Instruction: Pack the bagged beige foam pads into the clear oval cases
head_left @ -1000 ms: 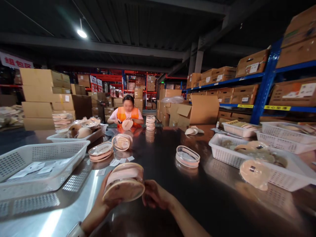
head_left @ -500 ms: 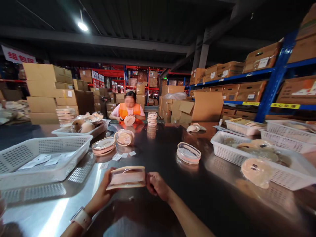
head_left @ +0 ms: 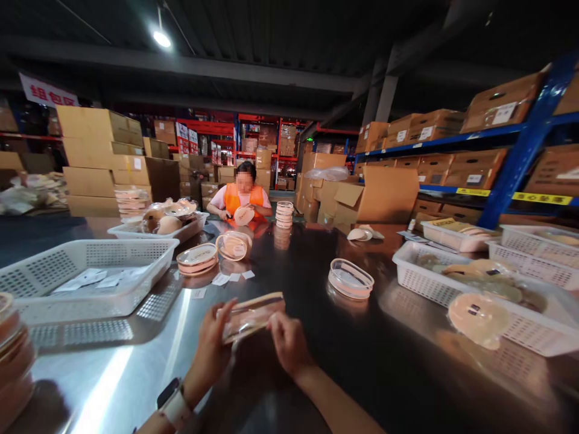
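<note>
A case (head_left: pixel 253 316) lies between the left hand (head_left: pixel 215 337) and the right hand (head_left: pixel 289 340), above the table (head_left: pixel 389 374). To the left, a basket (head_left: pixel 90 308) holds slips (head_left: pixel 108 278); to the right, a tray (head_left: pixel 418 280) holds packs (head_left: pixel 495 274). A co-worker (head_left: pixel 257 198) is behind the table, boxes (head_left: pixel 90 154) farther left.

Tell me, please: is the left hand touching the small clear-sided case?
Touching. The head view shows the left hand gripping the small clear-sided case at its left end.

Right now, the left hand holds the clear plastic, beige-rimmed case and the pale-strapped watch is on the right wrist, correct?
No: the head view shows the pale-strapped watch on the left wrist. The left hand does hold the clear plastic, beige-rimmed case.
</note>
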`<state>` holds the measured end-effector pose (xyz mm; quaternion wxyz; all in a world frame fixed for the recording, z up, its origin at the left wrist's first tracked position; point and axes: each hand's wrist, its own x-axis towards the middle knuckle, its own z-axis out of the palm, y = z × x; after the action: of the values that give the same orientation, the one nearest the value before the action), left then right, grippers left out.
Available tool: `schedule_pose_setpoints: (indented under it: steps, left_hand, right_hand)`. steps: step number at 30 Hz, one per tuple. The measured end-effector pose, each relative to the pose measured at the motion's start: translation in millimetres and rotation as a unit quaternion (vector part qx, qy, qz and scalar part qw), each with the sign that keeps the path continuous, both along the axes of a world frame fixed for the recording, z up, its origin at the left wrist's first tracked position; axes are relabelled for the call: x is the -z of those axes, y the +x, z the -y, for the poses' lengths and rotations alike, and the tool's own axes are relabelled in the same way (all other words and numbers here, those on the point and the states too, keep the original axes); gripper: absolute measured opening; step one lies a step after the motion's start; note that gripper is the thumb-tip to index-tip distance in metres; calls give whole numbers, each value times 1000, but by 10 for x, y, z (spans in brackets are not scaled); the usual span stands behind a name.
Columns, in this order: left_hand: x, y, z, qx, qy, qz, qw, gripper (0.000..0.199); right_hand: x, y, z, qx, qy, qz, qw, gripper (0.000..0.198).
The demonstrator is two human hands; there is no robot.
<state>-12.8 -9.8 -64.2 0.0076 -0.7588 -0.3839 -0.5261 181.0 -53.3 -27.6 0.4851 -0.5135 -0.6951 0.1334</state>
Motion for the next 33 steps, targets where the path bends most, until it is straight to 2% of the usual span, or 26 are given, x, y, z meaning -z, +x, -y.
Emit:
schedule_pose_setpoints:
  steps: [3,6,9,11,14,17,19,21,24,27,31,33]
  left_hand:
    - [-66,-90,-94,93,-111,152,978,60]
    - [-182,-117,-78,146,-214,240,935,57]
    - [-281,-121,-35,140,-247,289,914,59]
    - [-322,-138,-27,129,-257,297,911,63]
    - [-361,-182,-45,115,-269,291,911,65]
    - [-394,-216,-63,97,-269,274,918,63]
    - [-405,-218,-63,92,-279,268,918,63]
    - [-404,-199,-56,98,-290,270,913,62]
    - [-382,-151,-39,119,-304,279,903,62]
    - [-352,-117,-29,125,-316,292,894,62]
    - [-309,-106,-14,127,-306,275,903,60]
    - [-288,-110,-12,141,-305,252,908,56]
  right_hand:
    - [36,181,-199,75,9,-197,977,34]
    - [102,193,-341,24,-33,-296,954,24]
    - [155,116,-360,-46,-69,-300,950,19]
    - [160,82,-324,-67,-76,-298,949,24]
    - [118,90,-240,-128,-135,-298,936,49]
    - [43,138,-157,-213,-247,-288,900,77]
    - [2,161,-108,-234,-298,-268,886,82]
    - [-21,166,-60,-250,-318,-255,878,81]
    - [-31,149,6,-286,-306,-271,867,83]
    - [-33,120,37,-267,-298,-296,868,75]
    - [12,58,-7,-240,-231,-287,898,72]
    - [55,26,-55,-222,-190,-253,922,62]
